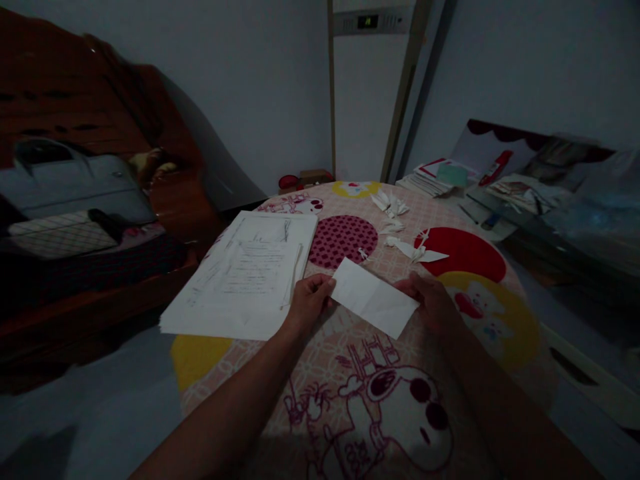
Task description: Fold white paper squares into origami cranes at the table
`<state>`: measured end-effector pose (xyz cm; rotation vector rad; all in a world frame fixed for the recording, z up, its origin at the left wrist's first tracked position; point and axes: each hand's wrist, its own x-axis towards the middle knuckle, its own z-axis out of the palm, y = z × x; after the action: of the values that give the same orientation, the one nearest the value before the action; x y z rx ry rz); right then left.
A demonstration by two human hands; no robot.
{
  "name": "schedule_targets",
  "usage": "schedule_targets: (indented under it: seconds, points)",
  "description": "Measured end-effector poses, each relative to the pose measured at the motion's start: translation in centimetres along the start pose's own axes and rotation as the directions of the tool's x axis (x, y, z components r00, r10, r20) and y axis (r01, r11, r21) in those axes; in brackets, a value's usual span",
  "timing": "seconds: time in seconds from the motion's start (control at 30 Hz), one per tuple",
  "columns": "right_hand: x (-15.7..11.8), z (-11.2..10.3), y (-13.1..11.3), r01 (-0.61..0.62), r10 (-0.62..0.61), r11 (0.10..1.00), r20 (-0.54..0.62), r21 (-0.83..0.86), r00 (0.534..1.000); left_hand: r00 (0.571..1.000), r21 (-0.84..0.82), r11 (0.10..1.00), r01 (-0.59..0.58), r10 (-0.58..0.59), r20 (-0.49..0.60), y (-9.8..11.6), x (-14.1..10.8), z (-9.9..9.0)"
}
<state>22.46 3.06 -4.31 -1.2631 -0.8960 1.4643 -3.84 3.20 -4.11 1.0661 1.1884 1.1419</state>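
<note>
A white rectangular sheet of paper [374, 297], apparently folded, is held slightly tilted above the patterned tablecloth. My left hand [311, 300] pinches its left end between thumb and fingers. At the opposite end, my right hand [431, 301] grips the paper's right edge, with some of its fingers hidden behind the sheet. Beyond the paper lie several folded white paper pieces, among them a pointed one [417, 252] and a cluster [389, 203] farther back. To the left of my left hand rests a stack of printed papers [240, 280].
The round table wears a cartoon-print cloth [325, 373]. At left stands a wooden bench [170, 200] with a grey bag [85, 183] on it. On the right, a glass-topped surface [530, 223] bears papers and plastic bags. A tall white cabinet-like unit [369, 100] with a lit display stands behind.
</note>
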Motion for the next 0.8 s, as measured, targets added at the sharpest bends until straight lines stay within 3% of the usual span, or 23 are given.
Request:
schedule_targets:
  seconds: [0.17,0.47,0.8]
  points:
    - [0.06,-0.5,0.33,0.015,-0.011,0.995,0.048,-0.101,0.999,1.0,0.01,1.0,-0.017,0.017,-0.01,0.03,-0.11,0.25]
    - [-0.39,-0.52,-0.19,-0.055,0.064,0.995,0.116,-0.084,0.991,0.999,0.029,0.998,-0.051,0.051,0.005,-0.11,-0.06,0.31]
    - [-0.22,-0.92,-0.08,0.001,0.021,0.978,0.104,-0.209,0.994,0.998,-0.006,0.998,-0.056,0.056,0.024,-0.27,0.01,0.32]
